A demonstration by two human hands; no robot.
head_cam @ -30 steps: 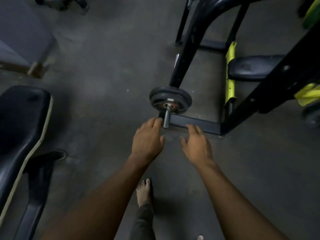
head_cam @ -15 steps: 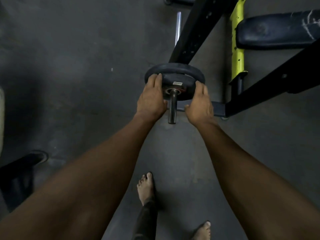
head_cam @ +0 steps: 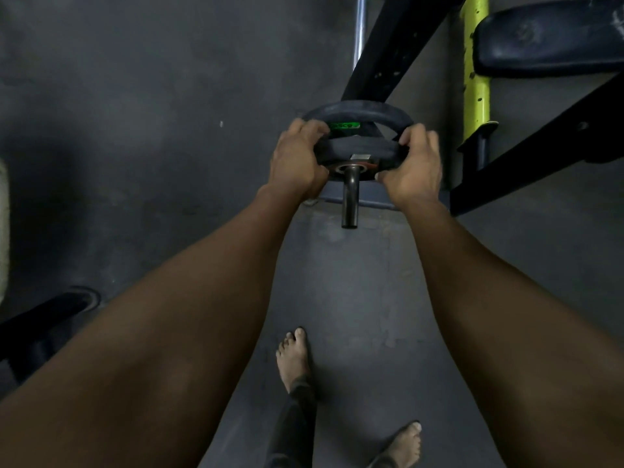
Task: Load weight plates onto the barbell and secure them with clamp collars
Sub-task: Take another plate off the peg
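Note:
The barbell's sleeve end (head_cam: 349, 197) points toward me, and its thinner chrome shaft (head_cam: 359, 32) runs away at the top. Two dark weight plates sit on the sleeve. The outer, smaller plate (head_cam: 361, 150) is tilted off the larger inner plate (head_cam: 358, 111), which shows a green label. My left hand (head_cam: 297, 160) grips the outer plate's left rim and my right hand (head_cam: 412, 163) grips its right rim. No clamp collar is visible.
A black rack frame (head_cam: 395, 45) with a yellow post (head_cam: 476, 62) stands beyond the plates, with a dark bench pad (head_cam: 547, 42) at the upper right. Another bench's leg (head_cam: 44, 315) lies at the left. My bare feet (head_cam: 293, 356) stand on the grey floor.
My hands reached forward from below the sleeve and closed on the outer plate's rims. The plate has now tipped away from the inner plate, exposing a green label. The camera moved closer.

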